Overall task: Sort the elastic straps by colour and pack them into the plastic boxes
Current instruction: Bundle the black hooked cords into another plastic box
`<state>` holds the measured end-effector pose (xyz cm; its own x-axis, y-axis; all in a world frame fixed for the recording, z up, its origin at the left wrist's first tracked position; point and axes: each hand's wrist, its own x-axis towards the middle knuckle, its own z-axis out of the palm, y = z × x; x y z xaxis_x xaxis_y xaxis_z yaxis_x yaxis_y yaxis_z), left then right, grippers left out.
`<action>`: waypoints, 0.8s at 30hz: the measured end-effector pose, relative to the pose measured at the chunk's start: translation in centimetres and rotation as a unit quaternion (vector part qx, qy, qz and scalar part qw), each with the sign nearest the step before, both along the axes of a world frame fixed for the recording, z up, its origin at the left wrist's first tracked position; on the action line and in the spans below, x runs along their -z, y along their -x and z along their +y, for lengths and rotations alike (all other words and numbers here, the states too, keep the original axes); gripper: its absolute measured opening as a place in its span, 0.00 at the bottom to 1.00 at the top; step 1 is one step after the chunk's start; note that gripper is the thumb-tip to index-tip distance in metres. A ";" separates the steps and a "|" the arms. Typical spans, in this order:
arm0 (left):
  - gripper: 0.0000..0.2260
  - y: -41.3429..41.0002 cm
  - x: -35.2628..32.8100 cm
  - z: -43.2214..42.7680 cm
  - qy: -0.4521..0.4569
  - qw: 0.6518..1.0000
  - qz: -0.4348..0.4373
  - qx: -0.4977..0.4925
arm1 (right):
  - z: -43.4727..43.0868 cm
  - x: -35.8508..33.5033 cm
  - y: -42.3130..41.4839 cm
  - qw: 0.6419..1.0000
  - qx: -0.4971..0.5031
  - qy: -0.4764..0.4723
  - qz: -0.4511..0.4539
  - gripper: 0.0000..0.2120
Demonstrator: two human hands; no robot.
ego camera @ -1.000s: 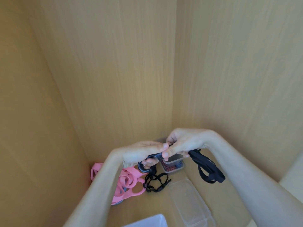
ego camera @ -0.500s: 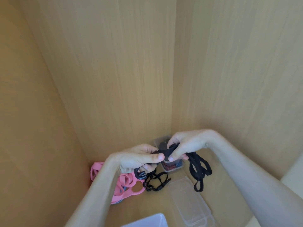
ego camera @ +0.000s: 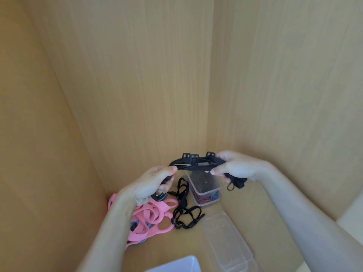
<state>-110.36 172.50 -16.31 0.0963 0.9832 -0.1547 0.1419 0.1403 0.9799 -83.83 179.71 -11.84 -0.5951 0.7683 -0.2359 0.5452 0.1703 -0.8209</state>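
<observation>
Both hands hold one black strap [ego camera: 193, 167] pulled taut between them. The left hand [ego camera: 153, 183] pinches one end with curled fingers, and the right hand [ego camera: 237, 167] grips the other, with spare loops hanging under its palm. Just below the right hand sits a small plastic box [ego camera: 206, 185] on the shelf. Under the left wrist lie pink straps [ego camera: 151, 214], with loose black straps [ego camera: 186, 211] beside them.

Strap heap [ego camera: 149, 218] at left, loose strap [ego camera: 184, 200] just right of it, small box [ego camera: 205, 183] behind, long box [ego camera: 225, 242] in front right.
</observation>
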 end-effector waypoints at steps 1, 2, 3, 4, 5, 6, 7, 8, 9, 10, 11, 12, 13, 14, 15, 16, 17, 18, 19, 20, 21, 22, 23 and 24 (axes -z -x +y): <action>0.11 0.6 0.4 0.2 -0.001 1.000 -0.002 -0.005 | 0.1 0.6 0.0 1.000 0.012 -0.003 -0.002 0.06; 0.12 1.2 0.7 0.3 0.000 1.000 -0.001 -0.004 | 0.1 1.1 0.1 1.000 0.019 0.000 0.003 0.07; 0.13 1.5 0.9 0.4 0.001 1.000 -0.006 0.010 | 0.2 1.5 0.0 1.000 0.022 0.006 0.008 0.07; 0.15 1.8 1.2 0.4 0.000 0.999 -0.015 0.033 | 0.1 1.5 -0.2 1.000 0.027 0.005 0.012 0.07; 0.16 2.1 1.5 0.5 0.007 0.998 -0.027 0.052 | 0.2 1.5 -0.4 0.999 0.032 0.000 0.019 0.07; 0.16 2.1 1.7 0.2 0.014 0.998 -0.034 0.060 | 0.3 1.3 -0.7 0.999 0.039 -0.009 0.022 0.08; 0.16 2.4 1.9 0.2 0.020 0.997 -0.044 0.064 | 0.4 1.2 -0.9 0.998 0.048 -0.017 0.029 0.09; 0.15 2.6 2.0 0.1 0.027 0.996 -0.052 0.064 | 0.5 1.0 -0.9 0.998 0.055 -0.020 0.034 0.09; 0.15 2.8 2.1 0.0 0.030 0.996 -0.061 0.063 | 0.4 0.8 -1.0 0.997 0.061 -0.025 0.032 0.09; 0.15 2.8 2.1 0.0 0.027 0.995 -0.070 0.059 | 0.2 0.5 -0.9 0.997 0.064 -0.031 0.026 0.09; 0.15 2.7 2.2 0.1 0.023 0.995 -0.080 0.051 | -0.1 0.4 -0.6 0.997 0.064 -0.035 0.019 0.10; 0.16 2.5 2.2 0.2 0.018 0.996 -0.082 0.030 | -0.6 0.3 -0.3 0.997 0.061 -0.036 0.011 0.11; 0.17 2.2 2.2 0.4 0.010 0.996 -0.084 0.004 | -1.2 0.2 0.2 0.998 0.055 -0.037 0.001 0.12; 0.18 1.8 2.2 0.4 -0.002 0.997 -0.073 -0.025 | -2.0 0.3 0.7 0.998 0.049 -0.038 -0.011 0.12; 0.19 1.6 2.5 0.6 -0.022 0.997 -0.060 -0.050 | -2.8 0.5 1.4 0.998 0.045 -0.040 -0.024 0.13; 0.20 1.4 2.6 0.7 -0.043 0.996 -0.035 -0.072 | -3.8 0.8 2.0 0.998 0.040 -0.040 -0.033 0.14; 0.20 1.3 3.0 0.9 -0.067 0.994 -0.018 -0.090 | -4.7 1.3 2.8 0.998 0.037 -0.037 -0.029 0.14; 0.20 1.1 3.1 0.9 -0.088 0.990 -0.005 -0.109 | -5.6 1.9 3.6 0.999 0.043 -0.026 -0.011 0.15; 0.19 1.1 3.4 1.2 -0.105 0.987 0.006 -0.125 | -6.6 2.6 4.5 0.998 0.060 -0.004 0.018 0.15; 0.19 0.8 3.5 1.2 -0.118 0.982 0.023 -0.147 | -7.6 3.4 5.4 0.995 0.081 0.021 0.052 0.15; 0.20 0.7 3.9 1.5 -0.130 0.976 0.033 -0.170 | -8.6 4.2 6.4 0.990 0.101 0.046 0.090 0.15; 0.22 0.5 4.1 1.7 -0.131 0.973 0.036 -0.185 | -9.5 5.1 7.5 0.981 0.123 0.069 0.132 0.14; 0.24 0.1 4.2 1.9 -0.128 0.973 0.020 -0.192 | -10.4 6.0 8.5 0.970 0.144 0.088 0.173 0.14; 0.26 -0.3 4.2 1.9 -0.122 0.973 -0.004 -0.197 | -11.0 6.9 9.4 0.960 0.162 0.101 0.207 0.14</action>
<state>-110.02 174.38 -20.50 -0.2943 0.9517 0.0869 0.1157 -0.0548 0.9918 -93.26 168.74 -18.73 -0.4081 0.8919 -0.1947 0.1628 -0.1388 -0.9769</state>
